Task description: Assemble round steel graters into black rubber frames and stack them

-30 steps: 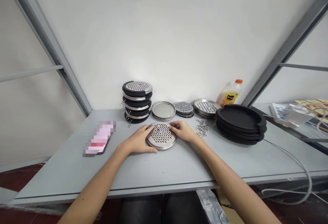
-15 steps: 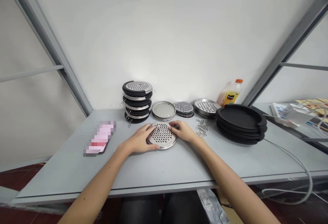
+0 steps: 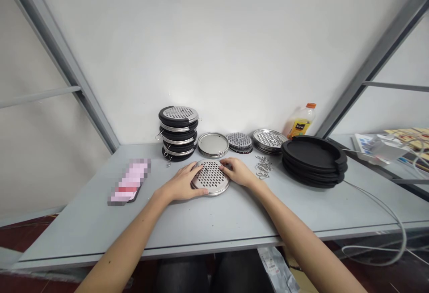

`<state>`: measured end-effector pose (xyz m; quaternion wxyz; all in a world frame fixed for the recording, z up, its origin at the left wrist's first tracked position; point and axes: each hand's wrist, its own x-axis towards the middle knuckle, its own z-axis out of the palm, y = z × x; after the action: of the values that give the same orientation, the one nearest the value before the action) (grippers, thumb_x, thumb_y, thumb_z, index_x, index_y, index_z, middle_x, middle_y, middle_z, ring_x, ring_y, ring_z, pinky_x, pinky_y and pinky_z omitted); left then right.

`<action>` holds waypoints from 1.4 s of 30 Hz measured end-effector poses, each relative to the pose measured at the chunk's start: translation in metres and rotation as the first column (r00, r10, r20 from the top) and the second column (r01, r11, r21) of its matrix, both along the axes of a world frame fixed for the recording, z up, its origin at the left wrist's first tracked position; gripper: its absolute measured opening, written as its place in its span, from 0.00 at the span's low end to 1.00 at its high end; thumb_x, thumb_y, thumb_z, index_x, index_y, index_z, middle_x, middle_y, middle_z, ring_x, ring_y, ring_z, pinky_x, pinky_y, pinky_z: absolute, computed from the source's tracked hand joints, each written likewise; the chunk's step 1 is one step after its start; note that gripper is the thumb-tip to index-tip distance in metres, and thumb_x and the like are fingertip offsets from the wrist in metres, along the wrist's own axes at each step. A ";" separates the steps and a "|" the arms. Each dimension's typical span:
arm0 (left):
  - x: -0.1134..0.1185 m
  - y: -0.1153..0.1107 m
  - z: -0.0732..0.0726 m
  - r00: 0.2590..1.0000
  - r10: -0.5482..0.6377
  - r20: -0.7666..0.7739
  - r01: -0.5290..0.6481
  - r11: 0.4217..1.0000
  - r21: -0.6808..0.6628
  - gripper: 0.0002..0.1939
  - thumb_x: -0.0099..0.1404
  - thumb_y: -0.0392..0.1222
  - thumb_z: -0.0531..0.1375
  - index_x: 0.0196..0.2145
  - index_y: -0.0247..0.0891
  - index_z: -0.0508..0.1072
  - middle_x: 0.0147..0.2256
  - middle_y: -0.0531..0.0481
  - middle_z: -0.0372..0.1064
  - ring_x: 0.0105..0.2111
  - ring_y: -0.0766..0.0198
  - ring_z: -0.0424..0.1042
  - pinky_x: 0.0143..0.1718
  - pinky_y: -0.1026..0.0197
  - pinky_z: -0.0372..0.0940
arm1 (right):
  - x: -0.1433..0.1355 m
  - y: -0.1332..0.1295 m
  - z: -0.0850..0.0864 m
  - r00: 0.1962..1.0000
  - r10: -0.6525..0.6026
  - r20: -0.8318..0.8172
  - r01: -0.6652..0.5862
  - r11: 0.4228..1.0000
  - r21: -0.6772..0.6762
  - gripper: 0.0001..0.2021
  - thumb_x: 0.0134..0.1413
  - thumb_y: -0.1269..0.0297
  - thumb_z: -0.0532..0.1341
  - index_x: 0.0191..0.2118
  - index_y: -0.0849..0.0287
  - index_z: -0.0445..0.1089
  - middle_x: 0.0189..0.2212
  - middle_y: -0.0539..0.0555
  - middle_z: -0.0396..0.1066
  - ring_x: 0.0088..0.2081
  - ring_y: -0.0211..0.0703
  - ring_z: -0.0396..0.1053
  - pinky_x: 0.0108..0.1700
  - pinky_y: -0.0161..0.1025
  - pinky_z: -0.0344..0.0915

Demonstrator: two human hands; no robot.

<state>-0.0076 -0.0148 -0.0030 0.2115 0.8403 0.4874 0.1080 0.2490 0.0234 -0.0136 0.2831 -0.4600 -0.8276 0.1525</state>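
A round silver metal disc [image 3: 211, 177] with rows of slots in its top lies flat on the table in front of me, its thick rim showing at the front. My left hand [image 3: 183, 182] grips it from the left, with the thumb along the front edge and the fingers toward the back. From the right, my right hand [image 3: 237, 171] holds the far right rim with bent fingers. Just behind the disc sits a stack of plain shallow metal lids [image 3: 213, 144]. Small metal hooks [image 3: 263, 167] lie in a loose heap to the right of my right hand.
A stack of slotted discs with black rings [image 3: 178, 132] stands back left. Perforated plates [image 3: 239, 140], metal rims [image 3: 270, 140], a bottle [image 3: 303, 121] and black rubber rings [image 3: 314, 161] line the back right. A phone [image 3: 130, 181] lies left; a cable [image 3: 375, 199] hangs over the right edge.
Both hands stay in the same grip on the disc, which has not visibly moved on the table. The view has shifted very slightly.
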 end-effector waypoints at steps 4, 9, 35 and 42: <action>0.001 -0.002 -0.001 1.000 -0.016 -0.006 0.016 1.000 0.024 0.59 0.46 0.69 0.64 0.67 0.42 0.45 0.68 0.40 0.35 0.66 0.42 0.39 0.64 0.43 0.45 | 0.000 -0.001 0.002 1.000 0.003 -0.012 -0.003 1.000 -0.009 0.15 0.59 0.59 0.55 0.41 0.62 0.74 0.38 0.60 0.76 0.38 0.47 0.70 0.42 0.38 0.63; 0.006 -0.004 0.003 0.993 -0.065 0.094 0.048 0.984 0.174 0.56 0.46 0.61 0.68 0.66 0.44 0.48 0.68 0.42 0.35 0.66 0.41 0.42 0.63 0.43 0.48 | 0.003 -0.001 0.007 0.996 0.060 -0.062 -0.065 0.995 -0.076 0.14 0.58 0.57 0.56 0.36 0.62 0.75 0.32 0.56 0.76 0.34 0.45 0.69 0.38 0.38 0.63; 0.007 0.010 0.009 0.768 -0.029 0.640 -0.200 0.938 0.283 0.14 0.66 0.47 0.57 0.43 0.36 0.75 0.42 0.44 0.75 0.42 0.57 0.73 0.44 0.58 0.66 | 0.007 0.012 -0.004 0.889 0.032 -0.457 -0.075 0.994 -0.076 0.21 0.46 0.69 0.59 0.49 0.58 0.72 0.48 0.57 0.73 0.49 0.51 0.69 0.50 0.47 0.67; 0.007 0.003 0.013 0.839 -0.160 0.520 -0.047 0.931 0.363 0.20 0.59 0.45 0.65 0.49 0.38 0.72 0.46 0.45 0.72 0.42 0.59 0.71 0.43 0.59 0.66 | 0.007 0.005 0.000 0.918 0.059 -0.391 -0.025 0.996 0.091 0.14 0.49 0.62 0.64 0.44 0.56 0.75 0.42 0.56 0.76 0.44 0.50 0.72 0.45 0.45 0.68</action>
<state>-0.0011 -0.0116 0.0101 0.1854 0.8140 0.3539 0.4217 0.2557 0.0288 -0.0139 0.4593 -0.3899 -0.7692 0.2130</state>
